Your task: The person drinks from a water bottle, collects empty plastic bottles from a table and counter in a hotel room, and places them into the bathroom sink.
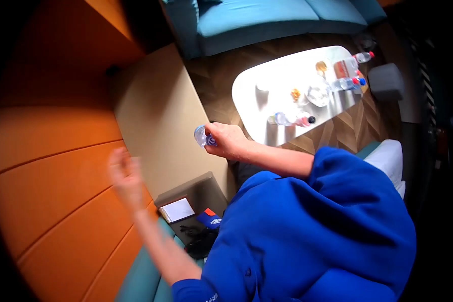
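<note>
My right hand (pixel 230 141) is closed around a clear plastic bottle (pixel 200 136) with blue on it, held over the edge of the beige table (pixel 158 110). Much of the bottle is hidden by the fingers. My left hand (pixel 126 176) is raised near the orange padded wall, apart from the bottle. It is smeared by motion, and I cannot make out anything in it.
A white table (pixel 256 108) bears several bottles, a clear bowl (pixel 317 94) and small amber-coloured items. Below the beige table, a dark box-like surface (pixel 201 189) holds a white pad (pixel 177 210) and a blue-and-orange packet (pixel 210 219). Behind stands a teal sofa (pixel 256 22).
</note>
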A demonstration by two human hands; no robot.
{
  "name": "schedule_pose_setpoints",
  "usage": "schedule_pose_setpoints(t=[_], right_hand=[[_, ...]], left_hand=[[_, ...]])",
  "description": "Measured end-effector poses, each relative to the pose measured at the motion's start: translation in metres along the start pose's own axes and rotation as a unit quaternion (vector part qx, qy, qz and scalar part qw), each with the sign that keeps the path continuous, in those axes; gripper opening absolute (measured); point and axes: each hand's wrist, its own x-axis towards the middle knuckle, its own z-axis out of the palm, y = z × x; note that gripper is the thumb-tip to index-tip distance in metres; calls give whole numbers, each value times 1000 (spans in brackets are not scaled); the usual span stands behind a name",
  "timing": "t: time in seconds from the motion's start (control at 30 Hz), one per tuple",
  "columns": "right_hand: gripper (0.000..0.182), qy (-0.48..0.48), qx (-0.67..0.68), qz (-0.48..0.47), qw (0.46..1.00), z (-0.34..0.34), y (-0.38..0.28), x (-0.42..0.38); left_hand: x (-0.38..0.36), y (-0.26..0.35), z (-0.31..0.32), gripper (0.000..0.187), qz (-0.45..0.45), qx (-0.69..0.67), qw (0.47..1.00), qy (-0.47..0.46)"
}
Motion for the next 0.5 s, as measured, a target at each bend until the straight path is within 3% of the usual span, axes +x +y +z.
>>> schedule_pose_setpoints(t=[0.1, 0.2, 0.27, 0.3, 0.33, 0.4, 0.43, 0.47, 0.5], right_hand=[[27, 108, 29, -15, 994, -27, -12, -71], [26, 102, 49, 4, 994, -42, -16, -127], [28, 112, 44, -24, 992, -49, -21, -158], [28, 99, 41, -10, 994, -48, -21, -163], [28, 87, 38, -1, 995, -48, -19, -171], [29, 60, 51, -19, 997, -50, -13, -189], [29, 32, 65, -34, 997, -51, -9, -194], [32, 22, 83, -77, 993, -41, 3, -196], [35, -17, 88, -75, 993, -43, 8, -197]], left_hand=[[-90, 44, 96, 70, 32, 30, 986, -162], [-140, 74, 135, 77, 69, 0, 977, -204], [-155, 83, 147, 82, 127, 67, 963, -228], [-156, 84, 151, 78, 181, 34, 959, -213], [-166, 86, 153, 78, 181, 34, 959, -215], [-190, 91, 159, 59, 16, -171, 942, -289], [-205, 77, 166, 37, -26, -195, 942, -270], [-215, 79, 166, 27, 45, -146, 964, -215], [-225, 77, 167, 26, -10, -134, 967, -215]])
